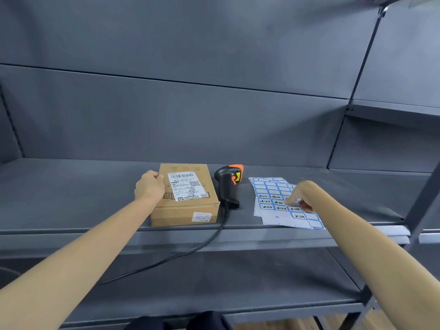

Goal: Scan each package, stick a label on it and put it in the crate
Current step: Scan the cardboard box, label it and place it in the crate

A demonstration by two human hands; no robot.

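Note:
A brown cardboard package (185,210) with a white shipping label on top lies on the grey shelf (71,198). My left hand (150,186) grips its left edge, fingers curled onto the top. To its right a black and orange barcode scanner (228,184) lies on the shelf, its cable trailing down over the edge. Further right lie sheets of blue-bordered labels (276,198), some handwritten. My right hand (298,197) is on the sheet, fingertips pinching at one label near the middle. No crate is in view.
A lower grey shelf (214,277) runs below the front edge. Grey back panels rise behind. A shelf upright (419,210) stands at the right, with another shelf bay beyond it. Dark clothing shows at the bottom edge.

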